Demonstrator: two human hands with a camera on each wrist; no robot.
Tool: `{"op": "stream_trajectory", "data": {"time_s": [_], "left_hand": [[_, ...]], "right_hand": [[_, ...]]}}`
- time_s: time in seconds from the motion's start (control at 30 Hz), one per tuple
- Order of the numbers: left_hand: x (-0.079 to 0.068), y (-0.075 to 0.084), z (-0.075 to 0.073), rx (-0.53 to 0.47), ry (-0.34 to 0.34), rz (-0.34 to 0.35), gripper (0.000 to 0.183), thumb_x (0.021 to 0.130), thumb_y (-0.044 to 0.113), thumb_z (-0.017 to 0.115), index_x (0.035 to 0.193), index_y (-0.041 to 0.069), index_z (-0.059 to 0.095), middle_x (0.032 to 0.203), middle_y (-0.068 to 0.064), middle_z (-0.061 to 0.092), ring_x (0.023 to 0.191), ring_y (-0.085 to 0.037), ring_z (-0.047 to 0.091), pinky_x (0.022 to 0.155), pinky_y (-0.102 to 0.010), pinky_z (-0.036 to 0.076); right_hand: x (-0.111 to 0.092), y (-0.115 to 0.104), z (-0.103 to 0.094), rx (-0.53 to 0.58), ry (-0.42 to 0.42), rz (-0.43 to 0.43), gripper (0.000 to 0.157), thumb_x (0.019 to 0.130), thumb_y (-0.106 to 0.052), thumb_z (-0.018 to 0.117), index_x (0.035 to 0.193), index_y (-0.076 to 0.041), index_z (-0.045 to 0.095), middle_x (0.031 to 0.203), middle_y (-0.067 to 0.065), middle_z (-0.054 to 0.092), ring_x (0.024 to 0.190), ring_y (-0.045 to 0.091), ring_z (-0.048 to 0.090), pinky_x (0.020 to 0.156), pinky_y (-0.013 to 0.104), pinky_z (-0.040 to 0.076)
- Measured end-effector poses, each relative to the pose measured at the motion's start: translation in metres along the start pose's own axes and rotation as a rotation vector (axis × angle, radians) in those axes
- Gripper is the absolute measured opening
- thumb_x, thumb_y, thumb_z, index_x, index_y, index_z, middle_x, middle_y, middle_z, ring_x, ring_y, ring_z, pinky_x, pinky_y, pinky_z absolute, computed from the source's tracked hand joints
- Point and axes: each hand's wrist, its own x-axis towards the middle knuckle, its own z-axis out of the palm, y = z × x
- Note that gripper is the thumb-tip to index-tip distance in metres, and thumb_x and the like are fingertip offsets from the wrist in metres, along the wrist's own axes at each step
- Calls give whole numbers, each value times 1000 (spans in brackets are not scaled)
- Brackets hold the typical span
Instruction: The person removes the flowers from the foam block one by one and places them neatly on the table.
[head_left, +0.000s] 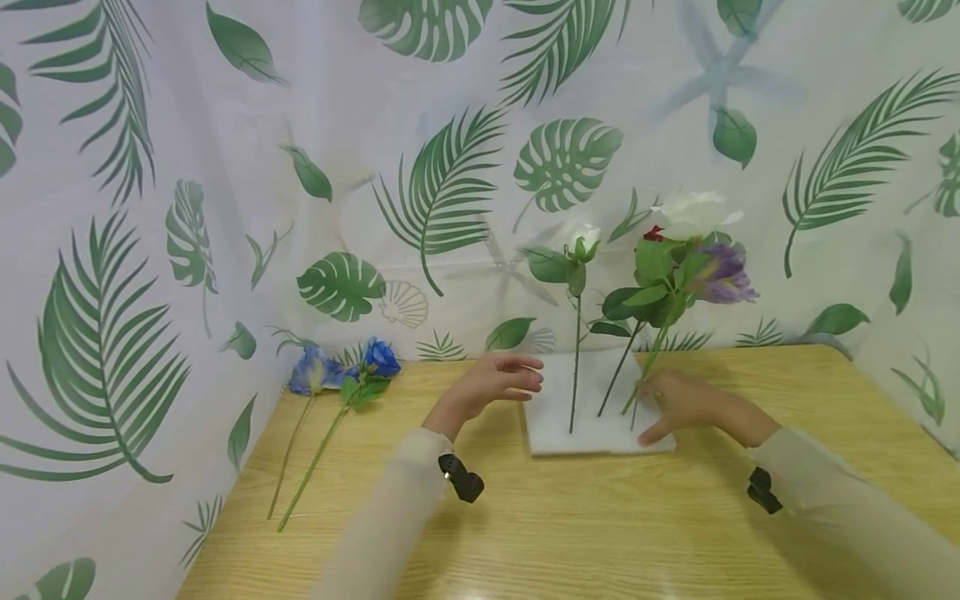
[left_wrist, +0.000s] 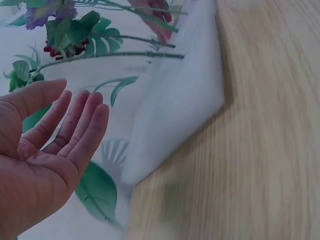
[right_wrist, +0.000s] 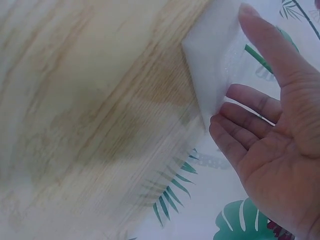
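A white foam block (head_left: 551,417) lies on the table with several artificial flower stems standing in it. A white rose (head_left: 581,237) rises upright at the left; a larger white flower (head_left: 693,215), a purple flower (head_left: 723,275) and a partly hidden red flower (head_left: 654,234) lean right. My left hand (head_left: 491,387) hovers by the block's left side, fingers loosely bent and holding nothing, as the left wrist view confirms. At the block's right side is my right hand (head_left: 686,404), thumb and fingers spread; in the right wrist view its fingertips (right_wrist: 218,120) come close to the foam, contact unclear.
Two blue artificial flowers (head_left: 382,358) (head_left: 313,372) with long stems lie at the left of the wooden table (head_left: 570,525). A leaf-printed white curtain (head_left: 450,83) hangs behind the table and along its sides. Black straps (head_left: 461,479) circle both wrists.
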Motion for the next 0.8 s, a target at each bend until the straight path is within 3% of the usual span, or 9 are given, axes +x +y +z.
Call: {"op": "stream_trajectory", "data": {"time_s": [0.27,0.8], "left_hand": [[18,-7,26,-37,-8,7,41,102,2,59,141,-6,54,140,-25,59,125,-35,64,107,-41,54],[35,-11,45,-129,-43,-35,37,101,1,60,138,-2,59,131,-25,66,118,-33,68,101,-45,58]], "right_hand": [[2,4,2,-28,5,-9,69,65,-41,95,105,11,73,103,23,74,96,39,69,87,52,59],[4,8,3,-33,-6,11,73,65,-46,94,106,11,73,105,23,74,100,41,69,91,54,58]]}}
